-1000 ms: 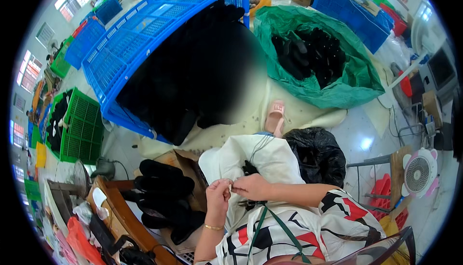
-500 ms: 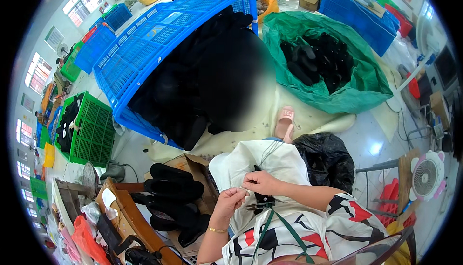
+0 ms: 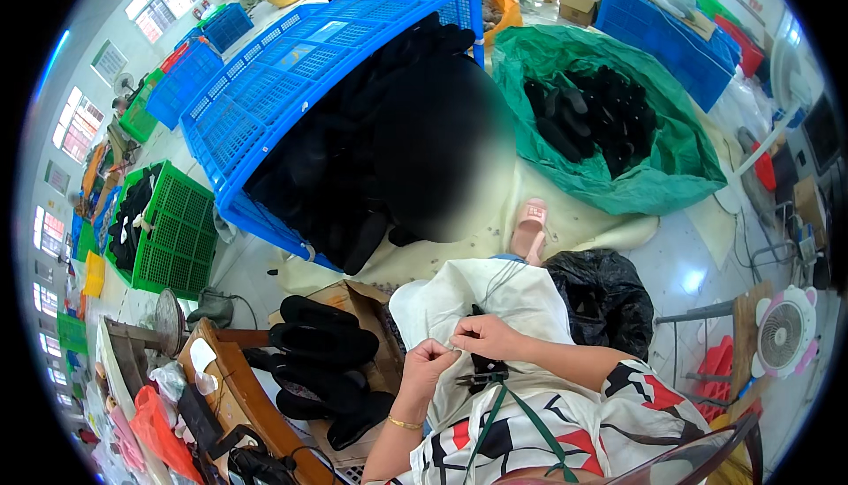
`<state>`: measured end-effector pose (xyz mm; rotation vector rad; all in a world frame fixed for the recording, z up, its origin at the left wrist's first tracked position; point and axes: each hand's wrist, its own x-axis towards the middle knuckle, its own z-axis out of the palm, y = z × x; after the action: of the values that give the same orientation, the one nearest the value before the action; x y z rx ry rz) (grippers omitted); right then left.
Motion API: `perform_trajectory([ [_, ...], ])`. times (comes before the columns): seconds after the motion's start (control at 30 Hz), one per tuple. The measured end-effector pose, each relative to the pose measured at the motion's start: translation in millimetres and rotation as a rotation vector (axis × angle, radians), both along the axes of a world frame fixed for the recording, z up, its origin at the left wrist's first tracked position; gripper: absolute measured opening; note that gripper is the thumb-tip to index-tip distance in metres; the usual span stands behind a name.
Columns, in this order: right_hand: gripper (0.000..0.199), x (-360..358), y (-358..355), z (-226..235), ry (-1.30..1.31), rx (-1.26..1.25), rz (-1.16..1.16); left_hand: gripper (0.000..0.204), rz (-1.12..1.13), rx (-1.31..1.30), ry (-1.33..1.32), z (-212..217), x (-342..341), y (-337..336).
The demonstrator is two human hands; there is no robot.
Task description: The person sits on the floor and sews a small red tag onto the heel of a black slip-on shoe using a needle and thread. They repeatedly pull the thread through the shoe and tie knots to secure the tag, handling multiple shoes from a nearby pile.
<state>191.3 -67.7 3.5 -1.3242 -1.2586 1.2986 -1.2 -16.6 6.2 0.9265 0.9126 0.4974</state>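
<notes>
My left hand point(image 3: 427, 368) and my right hand point(image 3: 491, 340) meet fingertip to fingertip above my lap. Both are closed in a pinch; what they hold, if anything, is too small to make out. Under them lies a white apron point(image 3: 523, 308) with green ties point(image 3: 528, 418). Dark threads point(image 3: 499, 277) trail over its far part. A small black item point(image 3: 478, 311) shows just beyond my right fingers, partly hidden by them. Closer to my body, a dark hand tool with metal tips point(image 3: 478, 380) rests on the apron.
Black shoes point(image 3: 323, 344) are piled on a cardboard box at left. Ahead, a blue crate point(image 3: 256, 114) and a green sack point(image 3: 609, 189) hold black items. A black plastic bag point(image 3: 602, 304) sits right of my lap, a fan point(image 3: 784, 328) farther right. A wooden table point(image 3: 256, 397) stands left.
The whole view has shifted slightly, with the surroundings sliding right and down. My fingertips have drawn a little closer together; both hands stay pinched over my lap.
</notes>
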Motion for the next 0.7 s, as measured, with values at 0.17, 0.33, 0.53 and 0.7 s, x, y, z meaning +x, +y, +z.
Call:
perform_trajectory([
  [0.17,0.017,-2,-3,-10,0.054,-0.055,-0.010,0.019,0.156,0.128,-0.128,-9,4,-3],
  [0.33,0.018,-5,-3,-19,0.060,-0.074,0.012,0.023,0.214,-0.073,-0.166,-7,2,-3],
  [0.53,0.020,-2,-1,-10,0.029,-0.067,-0.077,0.033,0.154,0.076,0.060,-4,-3,0],
  [0.7,0.020,0,-2,14,0.099,-0.090,-0.174,0.034,0.146,0.355,0.218,-14,-15,5],
])
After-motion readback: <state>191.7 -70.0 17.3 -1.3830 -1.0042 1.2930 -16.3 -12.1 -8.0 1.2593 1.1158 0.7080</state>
